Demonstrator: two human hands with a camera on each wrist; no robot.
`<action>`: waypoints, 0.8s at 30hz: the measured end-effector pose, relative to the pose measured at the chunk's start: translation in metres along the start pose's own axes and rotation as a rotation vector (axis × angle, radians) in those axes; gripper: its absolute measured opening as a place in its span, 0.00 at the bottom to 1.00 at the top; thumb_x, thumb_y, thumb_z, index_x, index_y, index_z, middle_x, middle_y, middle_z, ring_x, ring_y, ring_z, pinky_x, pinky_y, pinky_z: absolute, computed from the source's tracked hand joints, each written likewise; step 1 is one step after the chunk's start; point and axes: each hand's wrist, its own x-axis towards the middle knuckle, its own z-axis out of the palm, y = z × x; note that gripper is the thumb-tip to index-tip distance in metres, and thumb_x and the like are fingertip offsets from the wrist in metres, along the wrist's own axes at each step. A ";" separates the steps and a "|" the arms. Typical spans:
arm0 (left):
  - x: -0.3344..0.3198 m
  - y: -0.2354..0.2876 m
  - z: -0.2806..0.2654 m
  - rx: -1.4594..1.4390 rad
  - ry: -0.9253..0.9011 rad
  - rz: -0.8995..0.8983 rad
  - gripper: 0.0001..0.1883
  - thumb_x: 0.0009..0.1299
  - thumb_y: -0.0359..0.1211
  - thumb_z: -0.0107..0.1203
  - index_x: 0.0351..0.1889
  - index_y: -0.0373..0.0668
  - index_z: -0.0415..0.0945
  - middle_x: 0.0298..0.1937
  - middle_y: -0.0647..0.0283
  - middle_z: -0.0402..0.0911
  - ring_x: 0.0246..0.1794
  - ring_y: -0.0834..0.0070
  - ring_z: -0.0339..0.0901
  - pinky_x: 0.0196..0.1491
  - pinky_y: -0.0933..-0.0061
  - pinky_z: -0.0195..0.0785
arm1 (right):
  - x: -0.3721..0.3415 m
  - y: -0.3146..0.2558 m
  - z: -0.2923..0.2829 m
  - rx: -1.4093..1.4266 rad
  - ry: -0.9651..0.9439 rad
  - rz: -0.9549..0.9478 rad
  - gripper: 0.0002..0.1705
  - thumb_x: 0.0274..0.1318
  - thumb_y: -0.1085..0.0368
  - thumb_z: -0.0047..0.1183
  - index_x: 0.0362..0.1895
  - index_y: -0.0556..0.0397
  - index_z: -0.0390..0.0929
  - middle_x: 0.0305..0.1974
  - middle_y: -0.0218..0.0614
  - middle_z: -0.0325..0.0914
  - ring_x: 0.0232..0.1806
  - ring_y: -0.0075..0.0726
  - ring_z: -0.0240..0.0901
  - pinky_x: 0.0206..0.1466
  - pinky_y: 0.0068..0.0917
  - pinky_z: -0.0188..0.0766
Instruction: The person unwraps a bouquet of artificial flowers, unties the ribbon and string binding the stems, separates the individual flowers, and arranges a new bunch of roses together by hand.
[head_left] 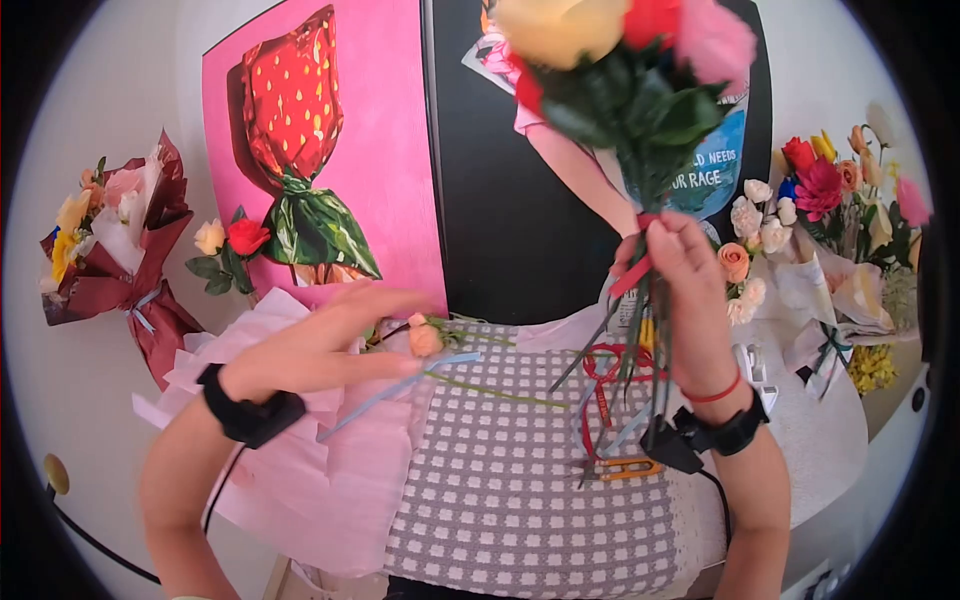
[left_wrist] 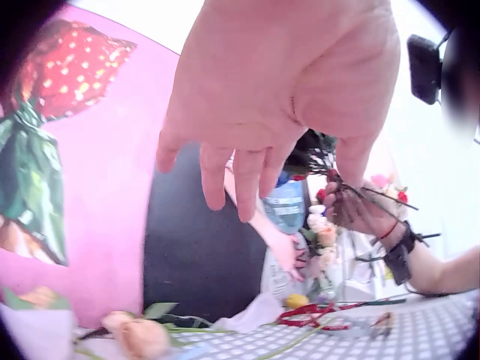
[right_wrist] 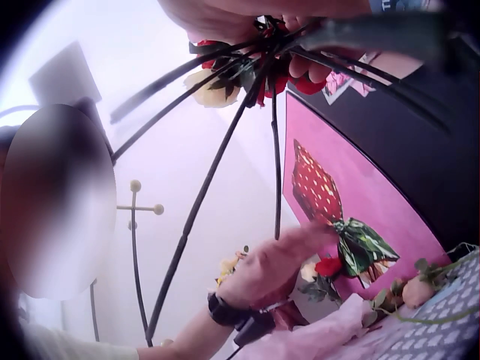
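My right hand (head_left: 692, 300) grips a bunch of flowers (head_left: 650, 110) by its stems, raised over the right side of the table. Cream, red and pink blooms top the bunch, and a red ribbon (head_left: 632, 275) sits at the grip. The dark stems (right_wrist: 217, 165) fan out below that hand in the right wrist view. My left hand (head_left: 320, 340), fingers extended and holding nothing, hovers over pink wrapping paper (head_left: 340, 470). Near its fingertips lie a peach rose (head_left: 425, 340) and a pale blue ribbon (head_left: 385, 402).
Red-handled scissors (head_left: 602, 365) and orange snips (head_left: 632, 468) lie on the checked cloth (head_left: 500, 480). A wrapped bouquet (head_left: 145, 270) stands at left; more flowers (head_left: 820, 200) stand at right. Pink and black boards (head_left: 400, 150) rise behind the table.
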 end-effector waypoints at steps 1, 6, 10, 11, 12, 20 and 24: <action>0.011 0.008 0.009 -0.110 0.036 0.012 0.33 0.62 0.39 0.54 0.63 0.38 0.55 0.60 0.58 0.62 0.60 0.70 0.58 0.60 0.69 0.49 | -0.003 0.002 0.002 0.003 -0.060 0.031 0.13 0.61 0.59 0.43 0.42 0.56 0.65 0.30 0.35 0.72 0.31 0.24 0.69 0.35 0.21 0.69; 0.068 0.035 0.059 -0.678 0.091 0.004 0.29 0.70 0.41 0.44 0.65 0.39 0.48 0.58 0.62 0.63 0.59 0.77 0.57 0.59 0.75 0.51 | -0.020 0.022 0.018 -0.179 -0.115 -0.004 0.17 0.64 0.57 0.36 0.49 0.55 0.62 0.39 0.32 0.68 0.42 0.20 0.63 0.46 0.18 0.61; 0.092 0.040 0.075 -0.831 0.168 0.135 0.29 0.68 0.43 0.47 0.60 0.34 0.54 0.51 0.57 0.70 0.45 0.78 0.68 0.47 0.76 0.62 | -0.027 0.044 0.020 -0.333 -0.172 -0.115 0.19 0.61 0.65 0.40 0.53 0.60 0.55 0.44 0.37 0.64 0.46 0.25 0.60 0.50 0.21 0.59; 0.092 0.039 0.073 -0.826 0.168 0.098 0.27 0.68 0.41 0.47 0.60 0.35 0.55 0.49 0.60 0.70 0.44 0.80 0.67 0.45 0.77 0.62 | -0.030 0.045 0.022 -0.343 -0.159 -0.127 0.19 0.60 0.67 0.41 0.53 0.60 0.55 0.44 0.38 0.64 0.45 0.26 0.61 0.49 0.22 0.60; 0.091 0.038 0.072 -0.819 0.168 0.059 0.25 0.69 0.38 0.46 0.59 0.35 0.55 0.48 0.63 0.70 0.43 0.82 0.66 0.43 0.79 0.62 | -0.031 0.044 0.025 -0.342 -0.157 -0.127 0.19 0.60 0.67 0.41 0.53 0.60 0.55 0.44 0.38 0.64 0.45 0.26 0.61 0.49 0.22 0.60; 0.078 0.016 0.073 -0.921 0.183 0.090 0.19 0.71 0.35 0.42 0.57 0.39 0.58 0.46 0.70 0.69 0.37 0.86 0.63 0.42 0.83 0.59 | -0.029 0.045 0.032 -0.105 -0.294 0.108 0.22 0.52 0.73 0.41 0.53 0.58 0.56 0.47 0.39 0.62 0.49 0.29 0.61 0.50 0.24 0.60; 0.075 0.003 0.070 -0.897 0.194 0.060 0.16 0.71 0.34 0.43 0.54 0.38 0.60 0.42 0.70 0.69 0.37 0.86 0.63 0.41 0.83 0.59 | -0.031 0.044 0.028 -0.453 -0.338 -0.054 0.23 0.50 0.73 0.45 0.52 0.58 0.57 0.47 0.38 0.62 0.50 0.32 0.61 0.51 0.26 0.60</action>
